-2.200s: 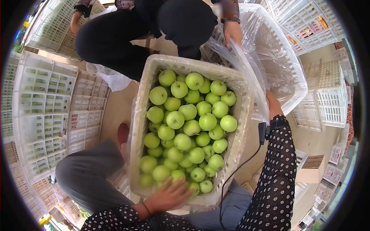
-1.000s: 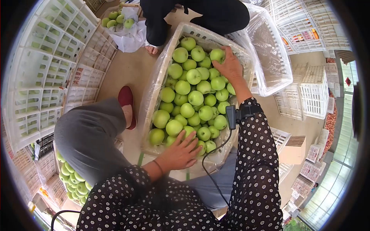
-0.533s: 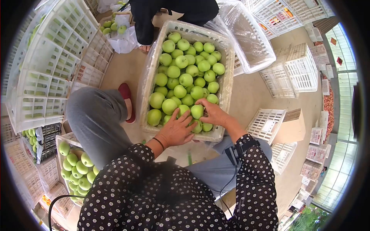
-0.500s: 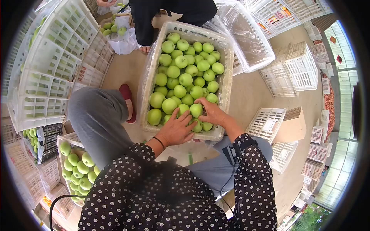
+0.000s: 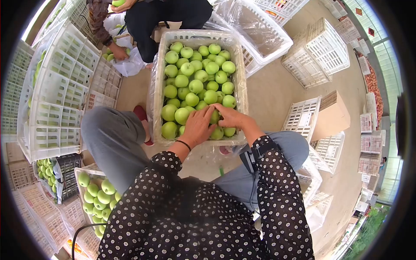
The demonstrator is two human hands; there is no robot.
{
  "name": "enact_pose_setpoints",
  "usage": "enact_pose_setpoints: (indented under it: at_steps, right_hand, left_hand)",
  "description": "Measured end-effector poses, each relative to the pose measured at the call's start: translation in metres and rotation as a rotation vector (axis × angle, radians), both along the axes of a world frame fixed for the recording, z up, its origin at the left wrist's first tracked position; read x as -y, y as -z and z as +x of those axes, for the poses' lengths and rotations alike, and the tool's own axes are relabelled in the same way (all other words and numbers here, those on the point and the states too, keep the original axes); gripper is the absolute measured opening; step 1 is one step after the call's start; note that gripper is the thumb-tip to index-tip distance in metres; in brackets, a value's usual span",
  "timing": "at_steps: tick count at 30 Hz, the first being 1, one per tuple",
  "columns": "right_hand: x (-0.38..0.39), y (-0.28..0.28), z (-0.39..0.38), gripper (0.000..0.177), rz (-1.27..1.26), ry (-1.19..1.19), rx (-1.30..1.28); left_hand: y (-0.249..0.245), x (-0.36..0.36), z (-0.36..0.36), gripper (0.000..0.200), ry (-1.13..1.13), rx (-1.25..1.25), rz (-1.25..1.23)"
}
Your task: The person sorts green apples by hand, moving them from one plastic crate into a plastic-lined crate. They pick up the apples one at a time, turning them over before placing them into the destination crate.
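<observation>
Several green apples (image 5: 196, 86) fill a plastic-lined white crate (image 5: 242, 93) in front of me. At its near end my left hand (image 5: 198, 126) and my right hand (image 5: 234, 118) meet around one green apple (image 5: 215, 116). The left hand's fingers curve over the apple's left side, with its thumb lower down. From the right, my right hand's index finger and thumb close round the same apple, which is partly hidden by the fingers. Another apple (image 5: 216, 133) lies just below my hands, and one more (image 5: 229, 131) sits under the right hand.
A second crate (image 5: 89, 167) of green apples stands by my left knee. Tall white crates (image 5: 60, 93) rise at left, and a plastic-lined crate (image 5: 277, 47) stands beyond. Crates (image 5: 302, 117) and a cardboard box (image 5: 331, 116) stand right. Another person's hand (image 5: 119, 51) reaches toward a bag.
My hands have drawn together, and the fingers now meet around one apple. My view has shifted. The other person's arms have come into view at upper left, one hand with an apple.
</observation>
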State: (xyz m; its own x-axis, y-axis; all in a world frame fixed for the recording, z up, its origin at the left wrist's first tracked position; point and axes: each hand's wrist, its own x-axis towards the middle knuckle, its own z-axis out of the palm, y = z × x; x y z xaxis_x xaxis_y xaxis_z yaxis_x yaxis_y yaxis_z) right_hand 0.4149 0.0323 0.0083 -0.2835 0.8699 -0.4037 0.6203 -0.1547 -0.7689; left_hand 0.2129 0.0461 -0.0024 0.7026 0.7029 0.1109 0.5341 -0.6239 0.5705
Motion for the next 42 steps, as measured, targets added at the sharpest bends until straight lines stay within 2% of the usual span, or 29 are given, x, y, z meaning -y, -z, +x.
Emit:
enact_pose_setpoints:
  at_steps: [3,5,6,8,12,14,18,20,21,23,27,29,32,35,38,42]
  right_hand:
    - [-0.002,0.005,0.016,0.065,-0.096,0.099,-0.043]
    - [-0.004,0.02,0.024,0.055,0.333,-0.056,0.363]
    - [-0.005,0.017,0.02,0.055,0.329,-0.051,0.357]
    - [-0.007,0.009,0.012,0.044,0.164,-0.249,0.503]
    - [-0.004,0.002,0.011,0.042,0.114,-0.256,0.546]
    - [-0.004,0.001,0.008,0.042,0.174,-0.308,0.611]
    - [-0.001,0.018,0.003,0.042,0.216,-0.258,0.584]
    - [-0.003,0.02,0.003,0.047,0.033,-0.209,0.506]
    - [-0.001,0.023,0.002,0.047,0.031,-0.204,0.502]
    - [0.002,0.028,0.002,0.049,0.157,-0.136,0.476]
    - [0.006,0.018,-0.01,0.048,0.135,-0.03,0.554]
    - [0.009,0.022,-0.013,0.047,0.203,0.035,0.575]
    - [0.008,0.038,-0.002,0.051,0.209,0.003,0.468]
    - [0.004,0.028,0.012,0.052,0.169,-0.068,0.343]
    - [-0.001,-0.006,0.006,0.046,0.101,-0.055,0.407]
    - [0.006,0.007,-0.006,0.044,0.184,-0.088,0.3]
  left_hand:
    - [0.002,-0.005,0.004,0.062,-0.028,-0.081,-0.069]
    - [0.002,-0.006,0.005,0.061,-0.022,-0.075,-0.064]
    - [0.003,-0.006,0.004,0.061,-0.026,-0.07,-0.055]
    - [0.004,-0.005,0.003,0.06,-0.028,-0.057,-0.034]
    - [0.006,-0.005,0.004,0.059,-0.04,-0.022,-0.031]
    - [0.007,-0.007,0.003,0.059,-0.036,-0.02,-0.055]
    - [0.006,-0.008,0.004,0.058,-0.051,-0.007,-0.084]
    - [0.006,-0.007,0.005,0.058,-0.052,-0.007,-0.08]
    - [0.006,-0.007,0.005,0.058,-0.056,0.001,-0.075]
    - [0.006,-0.007,0.005,0.058,-0.059,-0.005,-0.075]
    - [0.006,-0.006,0.004,0.058,-0.06,0.01,-0.078]
    - [0.006,-0.005,0.005,0.059,-0.062,-0.008,-0.075]
    - [0.01,-0.007,0.004,0.059,-0.059,-0.011,-0.059]
    - [0.009,-0.007,0.002,0.06,-0.045,-0.002,-0.048]
    - [0.009,-0.008,0.002,0.06,-0.027,-0.01,-0.028]
    - [0.003,-0.007,0.002,0.061,-0.007,-0.05,-0.012]
